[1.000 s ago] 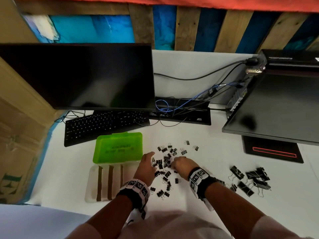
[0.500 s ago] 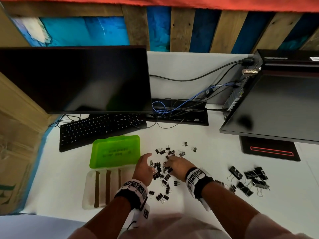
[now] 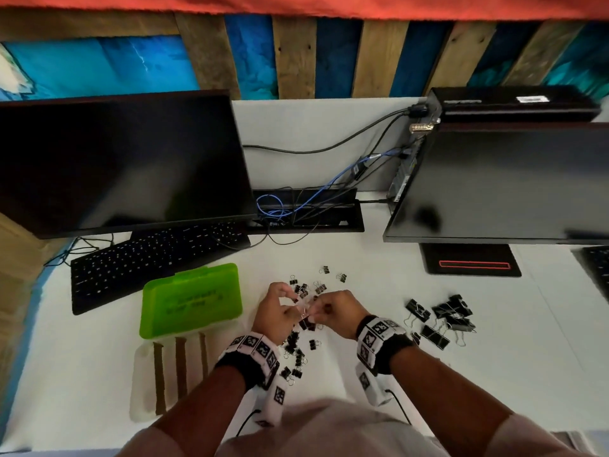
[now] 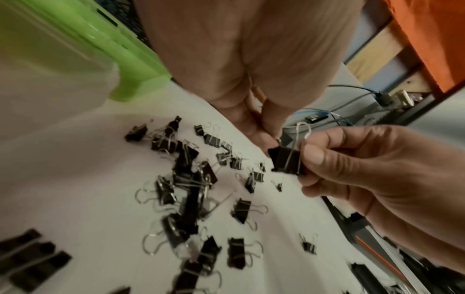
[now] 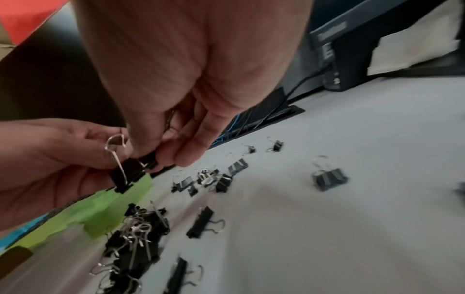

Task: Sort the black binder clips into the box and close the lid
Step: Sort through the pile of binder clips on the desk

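I had lifted both hands off the surface [image 3: 362, 324]; left hand [image 3: 275, 313] and right hand [image 3: 336, 311] pinched one binder clip [image 4: 289, 161], not yet boxed.

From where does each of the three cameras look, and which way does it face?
Head: above, facing down at desk; both forearms, left hand, right hand.
Left wrist: along left palm toward loose clips; right hand pinching the binder clip.
Right wrist: along right palm; left hand, green lid.
Shared: the binder clip.
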`<action>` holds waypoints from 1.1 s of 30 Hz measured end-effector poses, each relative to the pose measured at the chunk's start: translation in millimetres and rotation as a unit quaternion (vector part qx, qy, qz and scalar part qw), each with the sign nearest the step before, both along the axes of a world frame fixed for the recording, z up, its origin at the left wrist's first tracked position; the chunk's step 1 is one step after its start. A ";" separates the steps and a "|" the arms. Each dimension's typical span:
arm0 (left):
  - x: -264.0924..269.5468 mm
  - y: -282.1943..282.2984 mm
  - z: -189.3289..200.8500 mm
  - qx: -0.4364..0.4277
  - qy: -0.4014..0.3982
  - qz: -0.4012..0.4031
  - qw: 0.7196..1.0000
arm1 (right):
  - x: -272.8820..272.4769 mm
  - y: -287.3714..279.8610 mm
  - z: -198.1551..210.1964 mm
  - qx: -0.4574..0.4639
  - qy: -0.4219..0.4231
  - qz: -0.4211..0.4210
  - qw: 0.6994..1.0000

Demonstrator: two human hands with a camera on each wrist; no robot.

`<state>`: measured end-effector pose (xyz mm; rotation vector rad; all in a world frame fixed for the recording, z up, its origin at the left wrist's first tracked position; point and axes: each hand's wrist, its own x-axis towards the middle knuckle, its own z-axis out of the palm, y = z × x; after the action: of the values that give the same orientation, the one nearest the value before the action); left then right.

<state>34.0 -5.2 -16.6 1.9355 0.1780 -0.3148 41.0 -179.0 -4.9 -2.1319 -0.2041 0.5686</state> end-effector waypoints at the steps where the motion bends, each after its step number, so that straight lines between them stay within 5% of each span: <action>1: -0.9 -5.1 -0.9 -0.008 0.002 -0.011 1.000 | -4.3 -7.6 -1.5 0.000 0.011 -0.004 1.000; 5: -3.7 -37.8 -3.0 -0.022 -0.021 -0.098 0.995 | -21.3 -45.6 -1.5 -0.052 0.008 -0.014 0.999; 8: -5.2 -61.3 -7.1 0.072 -0.064 -0.204 0.974 | -33.8 -85.8 4.9 -0.132 0.001 -0.009 0.991; 13: -11.2 -75.8 -22.0 0.270 -0.097 -0.370 0.884 | -59.5 -143.9 2.8 -0.209 0.032 -0.034 0.977; 16: -16.0 -78.4 -27.9 0.312 -0.072 -0.439 0.840 | -69.6 -153.1 -3.4 -0.174 0.033 -0.055 0.983; 20: -18.2 -85.6 -26.0 0.326 -0.114 -0.425 0.837 | -74.4 -155.8 -17.5 -0.127 0.015 -0.121 0.984; 23: -13.9 -97.3 -24.0 0.315 -0.159 -0.414 0.839 | -77.4 -148.1 -25.7 -0.170 0.013 -0.044 0.984; 27: -7.0 -113.0 -24.7 0.348 -0.177 -0.462 0.796 | -85.3 -132.8 -39.6 -0.254 -0.001 0.019 0.967; 30: -6.0 -112.0 -30.4 0.375 -0.163 -0.468 0.784 | -97.5 -135.7 -50.1 -0.228 -0.034 -0.007 0.973; 33: -7.3 -97.8 -36.6 0.366 -0.147 -0.452 0.800 | -112.8 -144.8 -59.1 -0.186 -0.080 0.016 0.979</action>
<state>26.7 -103.0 -53.2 2.7043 -1.0154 -0.6178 -71.8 -323.7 -64.0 -2.5457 -0.2358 0.4818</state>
